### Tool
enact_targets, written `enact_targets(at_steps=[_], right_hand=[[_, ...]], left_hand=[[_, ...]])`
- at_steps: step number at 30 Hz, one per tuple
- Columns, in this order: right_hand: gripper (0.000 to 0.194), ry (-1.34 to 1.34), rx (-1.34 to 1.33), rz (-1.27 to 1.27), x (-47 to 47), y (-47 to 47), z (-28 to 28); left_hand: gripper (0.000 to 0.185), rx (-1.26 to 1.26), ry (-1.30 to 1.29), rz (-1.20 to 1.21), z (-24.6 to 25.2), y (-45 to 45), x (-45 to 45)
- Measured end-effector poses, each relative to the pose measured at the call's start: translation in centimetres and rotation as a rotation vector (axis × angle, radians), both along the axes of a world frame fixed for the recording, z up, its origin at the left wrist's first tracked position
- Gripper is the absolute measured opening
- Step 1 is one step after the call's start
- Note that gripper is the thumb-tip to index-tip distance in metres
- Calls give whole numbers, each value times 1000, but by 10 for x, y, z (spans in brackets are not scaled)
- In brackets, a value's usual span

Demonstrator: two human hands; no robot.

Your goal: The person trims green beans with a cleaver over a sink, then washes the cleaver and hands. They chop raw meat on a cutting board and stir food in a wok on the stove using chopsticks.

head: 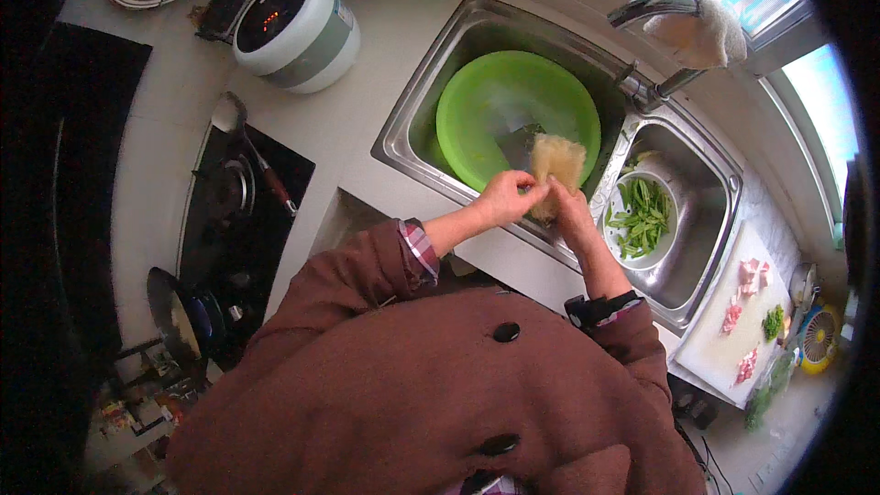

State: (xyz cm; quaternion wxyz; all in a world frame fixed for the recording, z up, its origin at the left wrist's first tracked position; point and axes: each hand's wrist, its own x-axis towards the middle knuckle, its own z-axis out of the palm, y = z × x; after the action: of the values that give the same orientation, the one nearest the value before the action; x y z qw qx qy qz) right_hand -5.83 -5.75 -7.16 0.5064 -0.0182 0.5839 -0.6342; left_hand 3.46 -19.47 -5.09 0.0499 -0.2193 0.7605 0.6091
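Observation:
My left hand (510, 199) and my right hand (572, 212) meet over the near rim of a green plastic basin (474, 89). Between them is a pale tan, fibrous pad (558, 155) that looks like a loofah. My right hand grips its lower part, while the left fingertips pinch its near side. The basin sits in the larger bowl of a stainless steel sink (425, 110) and holds water with a dark patch, perhaps a reflection. In the smaller bowl, right of my right hand, a white colander (674, 237) holds cut green vegetables (643, 216).
A faucet (646, 7) draped with a cloth (701, 31) rises behind the sink. At right, a white cutting board (715, 350) bears chopped meat and chopped greens. A rice cooker (299, 34), a ladle (268, 175) on the gas hob (234, 240) and a pan (172, 309) stand left.

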Motion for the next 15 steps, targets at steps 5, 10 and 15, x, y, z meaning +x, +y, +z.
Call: enact_targets(at_steps=[5, 10, 15], right_hand=[[47, -159, -78, -149, 2, -6, -15], [47, -63, 11, -25, 1, -10, -4], [45, 299, -40, -143, -38, -15, 16]], left_hand=[[38, 635, -423, 529, -59, -31, -23], [19, 1071, -470, 552, -63, -33, -33], [14, 1015, -321, 648, -44, -50, -15]])
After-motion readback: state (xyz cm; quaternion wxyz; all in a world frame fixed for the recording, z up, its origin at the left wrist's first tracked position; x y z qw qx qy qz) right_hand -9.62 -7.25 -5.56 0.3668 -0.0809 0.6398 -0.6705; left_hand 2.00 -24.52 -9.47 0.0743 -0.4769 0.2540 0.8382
